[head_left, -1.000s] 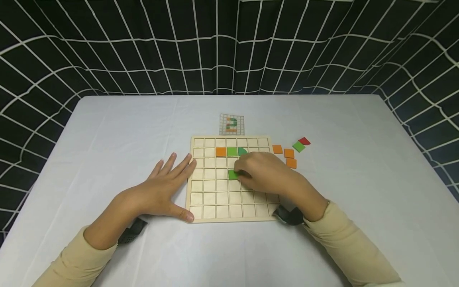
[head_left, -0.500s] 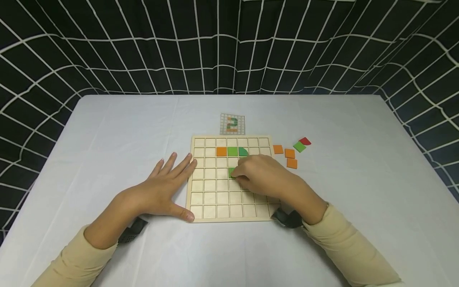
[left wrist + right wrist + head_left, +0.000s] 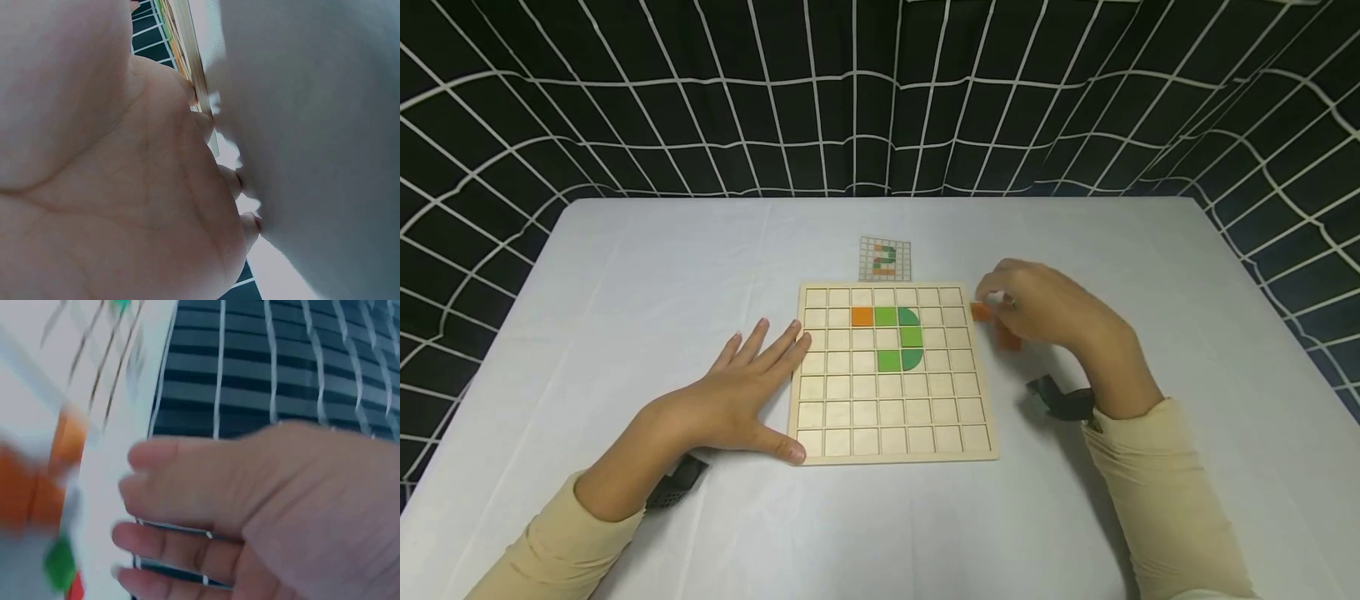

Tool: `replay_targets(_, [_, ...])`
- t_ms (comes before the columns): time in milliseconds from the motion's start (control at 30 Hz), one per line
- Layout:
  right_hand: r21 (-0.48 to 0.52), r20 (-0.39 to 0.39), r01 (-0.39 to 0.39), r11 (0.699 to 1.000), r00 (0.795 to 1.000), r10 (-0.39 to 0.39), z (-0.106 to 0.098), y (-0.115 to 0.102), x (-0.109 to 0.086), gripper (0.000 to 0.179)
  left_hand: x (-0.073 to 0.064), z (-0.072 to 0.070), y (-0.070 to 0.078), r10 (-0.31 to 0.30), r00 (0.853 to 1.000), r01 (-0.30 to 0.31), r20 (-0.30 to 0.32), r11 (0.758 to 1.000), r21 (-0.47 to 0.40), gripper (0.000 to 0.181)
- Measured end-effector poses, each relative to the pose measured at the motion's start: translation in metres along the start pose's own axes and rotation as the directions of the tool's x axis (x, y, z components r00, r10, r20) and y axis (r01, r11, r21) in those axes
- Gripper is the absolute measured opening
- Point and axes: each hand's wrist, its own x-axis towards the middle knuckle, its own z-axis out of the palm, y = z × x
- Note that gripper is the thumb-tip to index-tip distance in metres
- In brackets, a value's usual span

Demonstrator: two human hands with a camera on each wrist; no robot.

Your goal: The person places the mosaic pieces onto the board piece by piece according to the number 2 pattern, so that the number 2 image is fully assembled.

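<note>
My left hand [image 3: 730,408] lies with fingers spread, its thumb and fingertips on the left edge of the wooden grid board [image 3: 895,442]. Set in the board's cells are an orange square tile [image 3: 862,317], several green square tiles [image 3: 889,361] and two darker green rounded tiles [image 3: 912,359], forming a hook shape. Off the board's right side, my right hand [image 3: 1045,304] hovers over loose orange tiles [image 3: 981,312], with nothing between its fingers. In the right wrist view its fingers are loosely extended, and a green tile [image 3: 59,564] and a red tile [image 3: 76,587] lie beyond, blurred.
A small pattern card [image 3: 884,259] with a coloured figure like a 2 lies just behind the board. White cloth [image 3: 700,250] covers the table, and a dark curtain [image 3: 820,117] with white grid lines hangs around it. A dark device [image 3: 1063,402] sits at the right wrist.
My right hand has left the green tile on the board and moved right and away to the loose tiles. A green square and a rounded tile it covered now show. My left hand stays put.
</note>
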Motion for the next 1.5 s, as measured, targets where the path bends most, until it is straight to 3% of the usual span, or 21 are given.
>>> replay_targets(100, [-0.03, -0.001, -0.171, 0.985, 0.985, 0.171, -0.007, 0.029, 0.0, 0.031, 0.0, -0.001, 0.0, 0.002, 1.0, -0.002, 0.001, 1.0, 0.002, 0.135])
replay_targets(200, [0.003, 0.031, -0.255, 0.967, 0.967, 0.254, -0.007, 0.052, 0.003, 0.031, 0.0, -0.002, 0.0, 0.003, 1.0, -0.003, 0.002, 1.0, 0.003, 0.134])
replay_targets(300, [0.047, 0.045, -0.282, 0.958, 0.959, 0.28, -0.004, 0.065, 0.007, 0.028, 0.0, -0.002, 0.0, 0.002, 1.0, -0.002, 0.001, 1.0, 0.001, 0.135])
replay_targets(433, [0.026, 0.001, -0.308, 0.951, 0.951, 0.308, -0.001, 0.069, 0.01, 0.026, -0.001, -0.001, 0.0, 0.0, 1.0, 0.0, -0.002, 1.0, -0.003, 0.135])
replay_targets(567, [0.005, -0.015, -0.356, 0.934, 0.934, 0.356, -0.001, 0.072, 0.008, 0.037, 0.0, 0.0, -0.001, 0.0, 1.0, 0.0, -0.003, 1.0, 0.001, 0.135])
replay_targets(833, [0.092, 0.031, -0.267, 0.959, 0.964, 0.265, -0.006, 0.075, 0.003, 0.031, 0.001, 0.001, -0.001, 0.003, 1.0, -0.003, -0.003, 1.0, 0.006, 0.136])
replay_targets(1167, [0.081, 0.033, -0.283, 0.956, 0.959, 0.281, -0.001, 0.072, 0.007, 0.03, 0.001, 0.001, -0.002, 0.003, 1.0, -0.003, -0.003, 1.0, 0.006, 0.135])
replay_targets(1500, [0.071, 0.029, -0.239, 0.968, 0.971, 0.237, -0.001, 0.07, 0.006, 0.028, 0.001, 0.002, -0.002, 0.003, 1.0, -0.003, -0.003, 1.0, 0.004, 0.135])
